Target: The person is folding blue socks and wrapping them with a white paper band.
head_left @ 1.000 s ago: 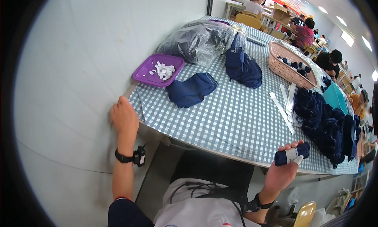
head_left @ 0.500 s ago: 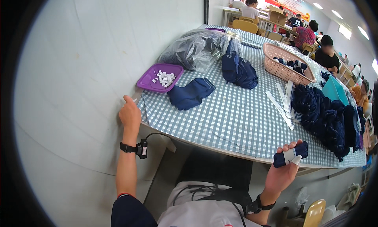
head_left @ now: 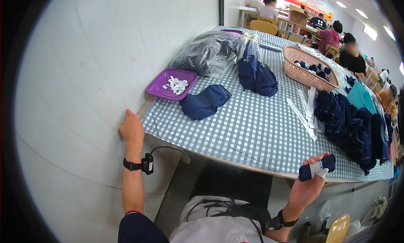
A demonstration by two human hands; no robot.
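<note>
Right hand: in the head view, the right hand was at the near edge of the counter, palm turned up, and its fingers were closed around a rolled navy sock bundle; the thumb wore a white cover.
Sock bundle: it lay across the fingers, above the near right part of the counter, with a pale paper band around its middle.
Left hand: the left hand was beside the wall, near the left corner of the counter; its fingers looked partly bent, but I could not tell whether they held something.
Purple tray: the purple tray stood at the left edge of the counter, beyond the left hand, with small white slips inside.
Flat navy sock: the flat navy sock lay just beside this tray, to its right.
Far side: a clear plastic bag with dark content rested behind the tray, and a navy sock pile lay to its right.
Pink basket: the pink basket contained several banded rolls.
Right side: long white strips lay near a navy heap; a turquoise container stood behind this heap.
</note>
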